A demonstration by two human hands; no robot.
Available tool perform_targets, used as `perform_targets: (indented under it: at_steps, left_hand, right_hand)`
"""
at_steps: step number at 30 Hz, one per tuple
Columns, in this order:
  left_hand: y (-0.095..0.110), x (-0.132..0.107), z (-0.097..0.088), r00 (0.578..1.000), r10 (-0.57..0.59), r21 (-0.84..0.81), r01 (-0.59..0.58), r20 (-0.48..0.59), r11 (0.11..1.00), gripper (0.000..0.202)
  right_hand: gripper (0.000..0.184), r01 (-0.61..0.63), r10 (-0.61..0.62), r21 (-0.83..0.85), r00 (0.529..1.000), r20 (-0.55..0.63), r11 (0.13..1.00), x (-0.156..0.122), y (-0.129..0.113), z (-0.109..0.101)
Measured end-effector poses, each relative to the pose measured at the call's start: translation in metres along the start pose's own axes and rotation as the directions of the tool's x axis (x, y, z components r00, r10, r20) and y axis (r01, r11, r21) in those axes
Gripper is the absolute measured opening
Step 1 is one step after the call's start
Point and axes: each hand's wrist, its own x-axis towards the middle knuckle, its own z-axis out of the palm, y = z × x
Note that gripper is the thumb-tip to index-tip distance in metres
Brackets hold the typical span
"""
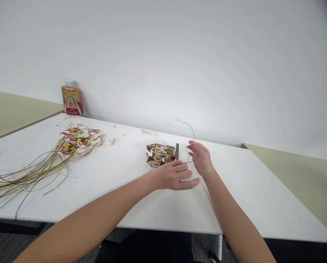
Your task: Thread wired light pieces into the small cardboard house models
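A small printed cardboard model house (160, 155) lies on the white table (130, 197), just beyond my hands. My left hand (174, 176) rests next to it, fingers stretched toward the right and pinching thin wires at their tips. My right hand (200, 157) is closed in a pinch on a thin wire (189, 128) that arcs up and back over the table. The wire ends meet between the two hands.
A bundle of long thin strips or wires (29, 171) sprawls over the table's left side, tipped with several printed paper pieces (80, 138). A red and gold packet (72, 99) stands at the far left corner against the white wall.
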Motion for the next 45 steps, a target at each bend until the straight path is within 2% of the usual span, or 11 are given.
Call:
perform_targets:
  at_steps: [9,15,21,26,28,30,32,34,37,41,45]
  left_hand:
    - [0.004,0.000,0.000,0.998,0.012,-0.045,-0.010,0.063,0.999,0.028]
    - [0.006,-0.004,0.004,0.991,0.008,-0.090,0.004,0.133,0.996,0.027]
    - [0.005,-0.012,0.007,0.952,0.043,-0.124,-0.005,0.303,0.992,0.032]
    - [0.003,-0.010,-0.002,0.927,0.070,-0.267,0.034,0.369,0.963,0.041]
    - [0.001,-0.008,-0.005,0.950,0.038,-0.248,0.042,0.311,0.968,0.035]
    - [-0.003,-0.007,-0.007,0.981,-0.052,-0.118,0.075,0.187,0.990,0.025]
    - [-0.008,-0.006,-0.008,0.980,-0.186,0.047,0.183,0.068,0.982,0.014]
    - [-0.012,-0.007,-0.008,0.947,-0.321,0.165,0.317,0.000,0.934,0.009]
    - [-0.015,-0.008,-0.008,0.869,-0.493,0.227,0.486,-0.029,0.844,0.011]
    - [-0.015,-0.009,-0.008,0.755,-0.653,0.168,0.651,-0.048,0.740,0.014]
    - [-0.015,-0.009,-0.007,0.689,-0.724,0.034,0.725,-0.031,0.688,0.016]
  right_hand:
    - [0.027,-0.104,0.115,0.053,0.953,-0.279,0.993,0.020,-0.002,-0.024]
    - [0.025,-0.098,0.111,0.052,0.920,-0.377,0.994,0.023,-0.003,-0.029]
    - [0.028,-0.010,0.019,0.028,0.939,-0.342,1.000,0.024,0.003,-0.027]
    - [0.029,0.098,-0.113,-0.081,0.970,-0.216,0.992,0.018,0.005,-0.018]
    - [0.028,0.151,-0.169,-0.127,0.974,-0.153,0.980,0.014,0.006,-0.012]
    - [0.026,0.191,-0.209,-0.159,0.972,-0.104,0.969,0.010,0.007,-0.007]
    - [0.025,0.224,-0.236,-0.184,0.970,-0.050,0.957,0.006,0.010,-0.001]
    - [0.023,0.254,-0.257,-0.214,0.966,0.013,0.943,0.002,0.014,0.004]
    - [0.017,0.319,-0.295,-0.285,0.947,0.124,0.904,-0.006,0.019,0.010]
    - [0.008,0.453,-0.362,-0.384,0.887,0.287,0.804,-0.015,0.019,0.017]
    - [0.008,0.577,-0.450,-0.437,0.815,0.366,0.690,-0.019,0.017,0.018]
